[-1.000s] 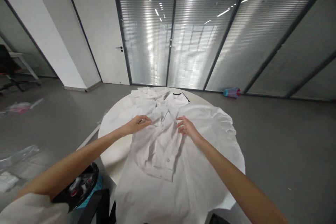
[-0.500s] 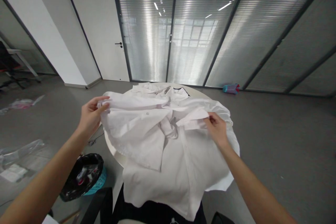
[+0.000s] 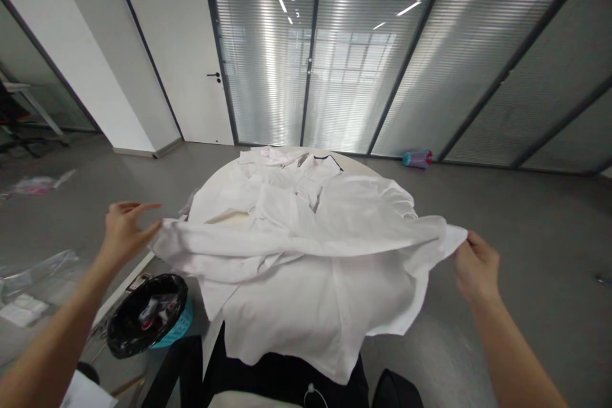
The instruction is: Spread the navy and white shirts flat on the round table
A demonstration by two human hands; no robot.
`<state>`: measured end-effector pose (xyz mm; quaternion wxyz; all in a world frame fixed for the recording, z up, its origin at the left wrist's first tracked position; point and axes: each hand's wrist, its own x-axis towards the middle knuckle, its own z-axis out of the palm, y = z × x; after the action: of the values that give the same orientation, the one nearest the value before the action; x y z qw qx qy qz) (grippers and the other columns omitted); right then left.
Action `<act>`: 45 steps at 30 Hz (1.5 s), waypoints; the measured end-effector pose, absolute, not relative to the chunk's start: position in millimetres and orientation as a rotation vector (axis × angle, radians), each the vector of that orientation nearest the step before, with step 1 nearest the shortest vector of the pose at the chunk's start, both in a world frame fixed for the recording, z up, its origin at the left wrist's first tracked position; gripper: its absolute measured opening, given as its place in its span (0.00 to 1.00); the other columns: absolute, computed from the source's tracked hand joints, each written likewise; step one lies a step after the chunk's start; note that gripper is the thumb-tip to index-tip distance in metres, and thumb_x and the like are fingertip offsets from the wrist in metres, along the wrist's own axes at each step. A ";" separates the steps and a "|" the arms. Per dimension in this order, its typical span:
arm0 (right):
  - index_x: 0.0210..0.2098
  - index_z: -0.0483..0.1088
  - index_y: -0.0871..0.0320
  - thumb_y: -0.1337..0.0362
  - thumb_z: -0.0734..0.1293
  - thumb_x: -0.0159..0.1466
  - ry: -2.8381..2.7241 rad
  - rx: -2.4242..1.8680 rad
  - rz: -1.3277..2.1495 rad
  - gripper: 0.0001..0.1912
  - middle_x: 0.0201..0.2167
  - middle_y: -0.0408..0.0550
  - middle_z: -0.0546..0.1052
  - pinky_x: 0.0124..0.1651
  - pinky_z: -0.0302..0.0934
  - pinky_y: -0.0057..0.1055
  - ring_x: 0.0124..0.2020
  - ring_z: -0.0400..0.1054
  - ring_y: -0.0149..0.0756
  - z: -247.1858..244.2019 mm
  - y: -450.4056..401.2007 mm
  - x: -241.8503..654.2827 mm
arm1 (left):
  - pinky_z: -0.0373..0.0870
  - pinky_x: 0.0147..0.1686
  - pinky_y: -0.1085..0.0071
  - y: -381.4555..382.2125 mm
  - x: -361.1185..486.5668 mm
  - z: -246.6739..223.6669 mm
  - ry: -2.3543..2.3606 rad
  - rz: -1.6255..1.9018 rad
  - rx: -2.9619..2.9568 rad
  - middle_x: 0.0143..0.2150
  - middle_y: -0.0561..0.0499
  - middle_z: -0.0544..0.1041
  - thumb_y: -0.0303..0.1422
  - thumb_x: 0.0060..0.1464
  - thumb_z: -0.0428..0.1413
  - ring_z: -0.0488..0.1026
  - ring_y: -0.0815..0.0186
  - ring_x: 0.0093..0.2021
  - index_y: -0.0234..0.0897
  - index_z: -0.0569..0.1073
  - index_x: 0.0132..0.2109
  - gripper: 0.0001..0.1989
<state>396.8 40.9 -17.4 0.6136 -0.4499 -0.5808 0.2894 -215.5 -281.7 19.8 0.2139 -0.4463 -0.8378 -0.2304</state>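
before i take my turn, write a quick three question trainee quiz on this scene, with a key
1. True or false: the right grip is closed on white cloth.
2. What colour is the bag lining the bin? a) red b) black c) white
3. Fill in: from the wearer's view, the bin stands to the ____ of the table.

Key: 1 true; 2 b; 3 left.

White cloth (image 3: 296, 319) hides most of the table (image 3: 366, 167). The right hand (image 3: 478, 264) covers the bit of cloth it pinches; whether the left hand (image 3: 127, 229) grips its corner is unclear. Contents of the bin (image 3: 180, 325), lower left, are too blurred to name. The left edge cuts off a dark chair (image 3: 9, 116); the right edge, a small object (image 3: 604, 278).
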 end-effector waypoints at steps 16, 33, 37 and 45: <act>0.60 0.68 0.48 0.59 0.64 0.69 -2.017 -0.065 0.926 0.20 0.55 0.47 0.76 0.61 0.63 0.43 0.58 0.69 0.40 140.6 11.9 158.0 | 0.75 0.35 0.66 -162.5 -103.6 32.6 -2.255 -1.724 -1.840 0.39 0.44 0.80 0.52 0.60 0.53 0.79 0.60 0.35 0.34 0.76 0.48 0.25; 0.44 0.73 0.58 0.74 0.59 0.62 -2.281 -0.825 0.206 0.16 0.46 0.56 0.78 0.58 0.59 0.43 0.52 0.68 0.45 8.8 97.3 151.1 | 0.74 0.37 0.70 -121.1 -135.4 -6.0 -2.283 -0.947 -1.940 0.42 0.47 0.78 0.23 0.49 0.52 0.77 0.64 0.33 0.37 0.80 0.42 0.16; 0.45 0.69 0.59 0.69 0.56 0.62 -1.651 -0.910 0.131 0.15 0.35 0.52 0.75 0.46 0.64 0.42 0.36 0.70 0.42 52.4 139.2 217.4 | 0.74 0.33 0.74 -158.2 -187.8 19.0 -2.231 -1.143 -1.341 0.44 0.45 0.76 0.24 0.46 0.52 0.76 0.68 0.31 0.31 0.78 0.43 0.16; 0.33 0.73 0.52 0.62 0.61 0.56 -1.438 -1.501 0.074 0.10 0.34 0.60 0.75 0.49 0.61 0.59 0.46 0.71 0.60 18.4 183.6 405.4 | 0.75 0.42 0.65 -254.0 -285.0 6.2 -2.644 -0.496 -0.793 0.40 0.48 0.77 0.33 0.53 0.54 0.76 0.60 0.38 0.39 0.79 0.41 0.12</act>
<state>405.4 183.6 18.4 0.5063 -0.6222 -0.5963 0.0308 -285.0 -254.0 6.2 0.1679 -0.2786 -0.9294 -0.1742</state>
